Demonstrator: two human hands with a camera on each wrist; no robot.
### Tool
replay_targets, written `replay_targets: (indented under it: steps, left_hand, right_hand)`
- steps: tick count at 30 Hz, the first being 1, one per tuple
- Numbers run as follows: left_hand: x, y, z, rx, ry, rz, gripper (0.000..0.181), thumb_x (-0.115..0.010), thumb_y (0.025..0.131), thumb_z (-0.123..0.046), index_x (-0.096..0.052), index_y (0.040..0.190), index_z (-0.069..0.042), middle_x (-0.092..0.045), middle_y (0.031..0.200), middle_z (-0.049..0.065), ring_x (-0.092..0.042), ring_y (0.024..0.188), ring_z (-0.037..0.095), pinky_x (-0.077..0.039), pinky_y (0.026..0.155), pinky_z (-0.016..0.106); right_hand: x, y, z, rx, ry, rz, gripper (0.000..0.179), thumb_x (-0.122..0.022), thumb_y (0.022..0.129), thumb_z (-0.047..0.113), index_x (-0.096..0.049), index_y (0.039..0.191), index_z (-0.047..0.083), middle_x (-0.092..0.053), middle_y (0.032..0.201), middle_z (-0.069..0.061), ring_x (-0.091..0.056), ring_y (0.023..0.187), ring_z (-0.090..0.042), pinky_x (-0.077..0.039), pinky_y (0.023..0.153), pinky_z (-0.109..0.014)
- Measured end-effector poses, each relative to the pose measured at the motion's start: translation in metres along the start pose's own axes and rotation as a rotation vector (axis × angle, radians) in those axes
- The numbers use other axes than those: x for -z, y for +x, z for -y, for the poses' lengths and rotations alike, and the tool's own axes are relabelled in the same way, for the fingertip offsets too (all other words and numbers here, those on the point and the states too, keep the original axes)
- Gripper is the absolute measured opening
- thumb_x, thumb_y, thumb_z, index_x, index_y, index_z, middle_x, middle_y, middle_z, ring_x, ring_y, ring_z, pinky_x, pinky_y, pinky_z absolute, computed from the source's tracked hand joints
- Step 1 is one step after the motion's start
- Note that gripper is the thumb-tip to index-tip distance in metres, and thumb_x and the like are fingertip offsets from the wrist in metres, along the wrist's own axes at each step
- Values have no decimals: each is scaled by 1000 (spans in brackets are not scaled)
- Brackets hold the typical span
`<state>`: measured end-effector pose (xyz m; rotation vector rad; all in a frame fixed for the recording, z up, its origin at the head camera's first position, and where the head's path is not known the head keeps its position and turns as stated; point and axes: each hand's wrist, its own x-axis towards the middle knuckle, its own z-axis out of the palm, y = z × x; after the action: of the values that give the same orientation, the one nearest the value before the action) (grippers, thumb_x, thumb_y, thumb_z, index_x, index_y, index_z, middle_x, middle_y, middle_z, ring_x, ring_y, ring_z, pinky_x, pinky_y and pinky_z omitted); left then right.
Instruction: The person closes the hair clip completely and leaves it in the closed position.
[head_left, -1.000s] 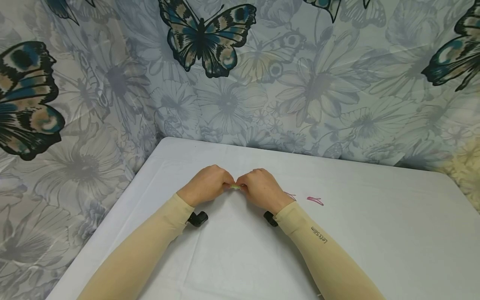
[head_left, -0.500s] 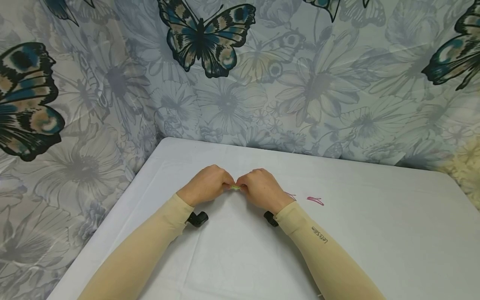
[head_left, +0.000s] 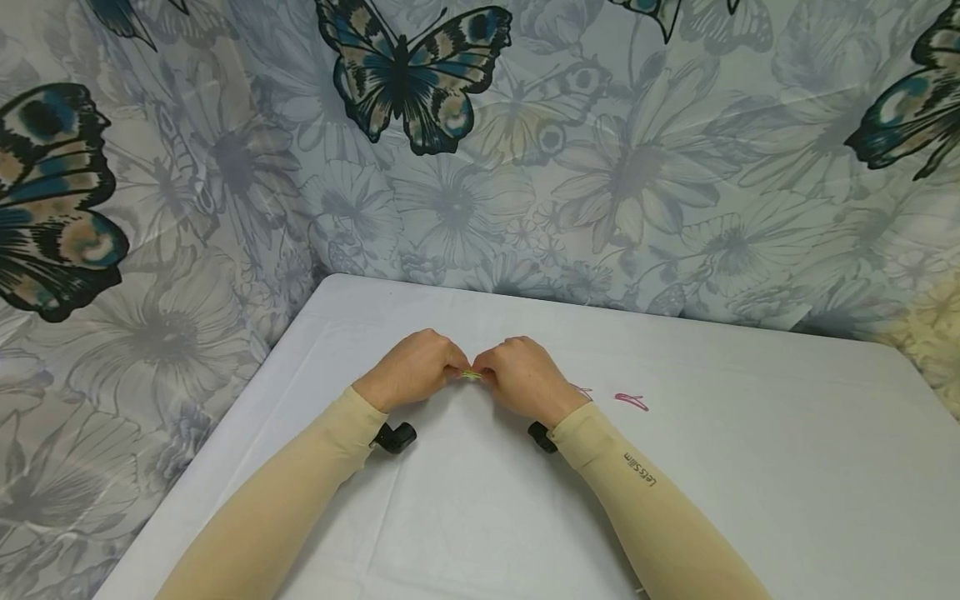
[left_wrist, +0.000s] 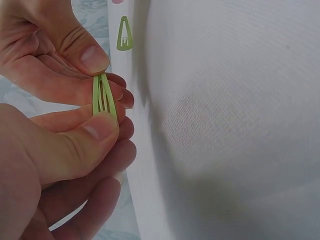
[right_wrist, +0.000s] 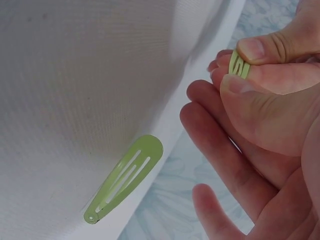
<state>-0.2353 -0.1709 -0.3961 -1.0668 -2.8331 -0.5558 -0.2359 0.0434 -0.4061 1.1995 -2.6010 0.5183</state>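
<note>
**Two thumbs, one small green clip**

We have the green clip (left_wrist: 109, 97) between our two hands, above the white table (head_left: 465, 533), toward its far edge and nearer the left edge than the right. Our left hand (head_left: 416, 369) pinches one end between thumb and fingers; our right hand (head_left: 522, 377) pinches the other the same way. Both grips are closed down snugly, with a short stretch of slotted clip bare between the thumbs. The narrower end looks to be under the right thumb.

To do this well, we would keep the pressure even and the thumbs level, since a thin clip like this could snap or spring out if one side bears harder. Leaving that middle stretch uncovered should let us watch the slots.

As for pose, our forearms, in pale sleeves (head_left: 277, 500), reach in from the near side and slant toward each other, knuckles up, fingertips meeting. The right wrist view shows our right hand's spare fingers loosely spread below the pinch.

On the table, another green clip (right_wrist: 131, 172) lies apart from our fingers; a pink clip (head_left: 632, 402) lies farther toward the right edge.
</note>
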Motion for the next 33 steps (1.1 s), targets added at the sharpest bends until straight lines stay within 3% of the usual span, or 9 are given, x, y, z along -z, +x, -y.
replay_targets:
  steps: [13,26,33]
  left_hand:
    - [0,-1,0,-17,11,-15,19,-84,87,2,-89,94,-15,-84,93,-4,-63,72,6,-55,70,25]
    - [0,-1,-1,-29,32,-30,18,-84,88,1,-89,95,-14,-84,94,-4,-69,76,8,-58,73,27]
    - [-1,0,-2,-30,26,-19,18,-82,90,2,-88,93,-15,-84,91,-3,-60,70,8,-53,69,25]
  right_hand:
    - [1,0,0,-10,-3,5,27,-73,86,-11,-85,88,12,-75,73,2,-55,60,-9,-53,63,-29]
    - [0,0,-1,-19,-15,5,27,-75,87,-9,-87,94,13,-82,84,1,-71,70,-18,-60,73,-37]
    - [0,0,-2,-32,-2,17,31,-72,86,-11,-88,94,14,-81,83,2,-67,66,-13,-58,71,-35]
